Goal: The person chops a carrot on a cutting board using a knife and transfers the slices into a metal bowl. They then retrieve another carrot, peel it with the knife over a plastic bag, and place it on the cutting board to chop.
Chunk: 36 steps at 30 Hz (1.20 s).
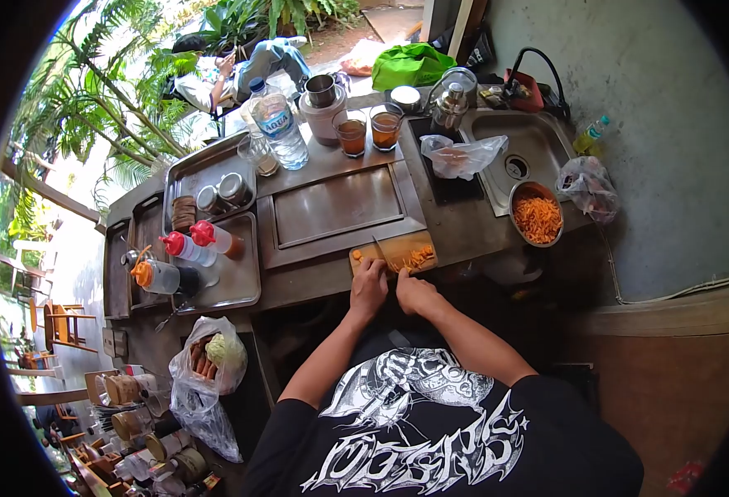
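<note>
A small wooden cutting board [394, 241] lies at the counter's front edge. Cut orange pieces [418, 258] are on its right part. My left hand [370, 286] is closed at the board's front edge; whatever its fingers press on is too small to name. Close to it on the right, my right hand [416, 293] is wrapped round the handle of a knife [378, 247], whose blade reaches across the board. Beyond the board to the right, a metal bowl [513, 199] holds shredded orange pieces [538, 219].
Squeeze bottles [161, 278] stand on a metal tray [249, 291] at the left. Behind are a water bottle [280, 128] and glasses of brown drink [351, 135]. A sink [484, 123] is back right. A bag of vegetables [207, 396] sits lower left. Outside, a person [207, 86] reclines.
</note>
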Available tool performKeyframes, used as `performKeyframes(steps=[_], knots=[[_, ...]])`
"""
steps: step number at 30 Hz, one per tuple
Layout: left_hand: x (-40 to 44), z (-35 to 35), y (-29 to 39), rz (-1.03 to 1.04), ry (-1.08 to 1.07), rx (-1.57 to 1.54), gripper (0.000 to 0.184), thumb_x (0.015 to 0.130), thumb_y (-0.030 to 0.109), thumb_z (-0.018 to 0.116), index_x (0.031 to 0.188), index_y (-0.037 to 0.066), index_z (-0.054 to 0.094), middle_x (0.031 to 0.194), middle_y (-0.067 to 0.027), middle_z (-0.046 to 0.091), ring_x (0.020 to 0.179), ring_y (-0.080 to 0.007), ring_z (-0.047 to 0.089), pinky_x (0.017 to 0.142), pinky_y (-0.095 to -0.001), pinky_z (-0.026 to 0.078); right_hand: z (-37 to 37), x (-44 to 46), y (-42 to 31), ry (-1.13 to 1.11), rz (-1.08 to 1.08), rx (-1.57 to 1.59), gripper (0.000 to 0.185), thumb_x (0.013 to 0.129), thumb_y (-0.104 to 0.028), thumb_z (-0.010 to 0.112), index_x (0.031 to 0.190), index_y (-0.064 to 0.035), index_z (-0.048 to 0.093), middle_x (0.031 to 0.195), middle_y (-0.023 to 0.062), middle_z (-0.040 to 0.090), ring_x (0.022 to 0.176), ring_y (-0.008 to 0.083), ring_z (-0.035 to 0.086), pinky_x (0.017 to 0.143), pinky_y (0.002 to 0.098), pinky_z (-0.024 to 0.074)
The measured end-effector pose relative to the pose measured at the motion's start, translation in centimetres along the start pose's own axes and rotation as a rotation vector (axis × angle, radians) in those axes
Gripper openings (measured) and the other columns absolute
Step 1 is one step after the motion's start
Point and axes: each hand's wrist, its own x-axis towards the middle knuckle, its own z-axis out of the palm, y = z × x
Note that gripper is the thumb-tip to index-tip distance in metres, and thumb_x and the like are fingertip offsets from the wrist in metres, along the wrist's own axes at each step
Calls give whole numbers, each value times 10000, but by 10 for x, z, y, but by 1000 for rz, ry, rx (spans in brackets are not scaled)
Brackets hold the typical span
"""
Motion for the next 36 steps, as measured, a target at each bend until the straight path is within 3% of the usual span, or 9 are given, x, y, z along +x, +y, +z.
performKeyframes(steps=[3,5,12,21,23,36], knots=[[2,-2,-2,-14,0,-4,149,884,23,655,1032,14,670,1026,-183,630,927,-409,654,781,-461,539,-1,-4,-3,15,23,37,544,855,-51,679,1322,18,409,1225,284,678,1175,420,658,987,490,533],[-1,0,-2,-31,-8,-8,153,883,24,656,1034,12,669,1043,-186,623,936,-410,654,787,-462,540,5,-5,1,48,-60,19,426,891,-43,595,1267,44,415,1193,332,665,1173,469,637,983,528,515],[1,1,-7,-44,33,-13,169,872,34,685,1038,8,678,1135,-198,605,899,-364,688,786,-433,553,4,-1,3,74,-78,61,421,880,-39,583,1255,44,414,1160,325,676,1128,474,653,955,533,524],[2,4,-12,-55,22,7,167,873,54,692,1028,-4,676,1135,-181,604,877,-339,689,774,-414,556,4,1,1,41,-47,25,374,988,-199,575,1244,25,420,1201,331,660,1167,473,635,990,537,502],[-1,8,-13,-82,8,-11,164,874,56,692,1025,-5,675,1130,-177,602,862,-333,686,767,-410,556,10,4,5,11,-25,19,560,859,-40,668,1346,17,399,1255,270,672,1196,416,648,990,482,531],[-2,4,-5,-53,49,-24,166,879,45,691,1032,-19,680,1127,-174,605,835,-313,688,745,-386,558,7,2,3,70,-80,-5,471,860,-29,659,1263,27,421,1152,292,698,1126,430,678,942,490,552]])
